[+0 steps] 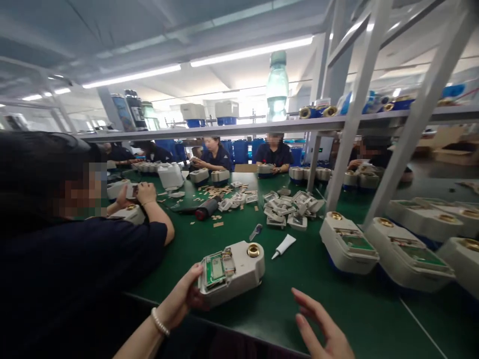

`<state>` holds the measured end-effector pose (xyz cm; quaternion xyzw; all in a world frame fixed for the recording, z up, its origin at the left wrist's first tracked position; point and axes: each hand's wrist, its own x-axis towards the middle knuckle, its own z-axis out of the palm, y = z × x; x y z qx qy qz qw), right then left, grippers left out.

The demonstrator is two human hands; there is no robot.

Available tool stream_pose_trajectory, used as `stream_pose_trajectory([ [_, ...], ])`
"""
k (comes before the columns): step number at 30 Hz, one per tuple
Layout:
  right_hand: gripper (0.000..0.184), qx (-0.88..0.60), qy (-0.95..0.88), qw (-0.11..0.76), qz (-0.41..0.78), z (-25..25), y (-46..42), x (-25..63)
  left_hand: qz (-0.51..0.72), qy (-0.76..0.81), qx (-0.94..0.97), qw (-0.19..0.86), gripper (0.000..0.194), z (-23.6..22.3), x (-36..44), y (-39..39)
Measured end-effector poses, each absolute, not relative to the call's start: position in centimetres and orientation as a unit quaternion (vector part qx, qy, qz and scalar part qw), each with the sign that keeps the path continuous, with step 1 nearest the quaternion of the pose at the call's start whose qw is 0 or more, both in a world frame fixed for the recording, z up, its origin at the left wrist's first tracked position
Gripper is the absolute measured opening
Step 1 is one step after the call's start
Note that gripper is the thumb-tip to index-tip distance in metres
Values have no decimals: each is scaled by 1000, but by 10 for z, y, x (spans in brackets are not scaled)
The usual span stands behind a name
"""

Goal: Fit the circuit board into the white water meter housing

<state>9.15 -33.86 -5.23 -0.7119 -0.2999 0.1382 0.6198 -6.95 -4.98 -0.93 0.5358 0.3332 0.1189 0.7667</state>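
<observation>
Head view, lower centre: left hand (190,290) pinches meter housing (239,273), apparently steadying it; right hand (322,326) spread, empty.

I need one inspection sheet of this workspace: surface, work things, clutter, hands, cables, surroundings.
Surface: green table, damage: nothing seen.
Work things: housing with its board exposed and brass ring on top; other housings stand at the right.
Clutter: piled parts, tube, small brown pieces, dark tool.
Hands: left hand grips the housing's board end; right hand is empty, fingers spread.
Cables: dark cord by the dark tool; its far end cannot be followed.
Surroundings: co-worker close at left, others across; shelf above, holding a bottle.
</observation>
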Motion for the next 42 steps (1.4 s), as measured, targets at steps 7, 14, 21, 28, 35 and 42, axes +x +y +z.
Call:
stream_pose_trajectory([
  [7,61,-634,-258,689,237,-56,-229,86,147,322,481,802,93,-25,-75,-123],
  [14,50,-602,-247,705,281,-41,-213,116,159,259,545,781,96,-40,-52,-127],
  [21,53,-629,-262,675,282,-45,-218,135,295,206,916,179,63,-8,-66,-102],
  [28,50,-623,-303,667,273,-49,-215,141,314,110,943,-1,41,35,-39,-104],
  [35,44,-615,-321,682,234,-57,-208,135,290,59,955,5,43,40,-29,-110],
  [42,45,-624,-355,677,164,-64,-204,141,181,-10,983,-39,59,38,-42,-103],
])
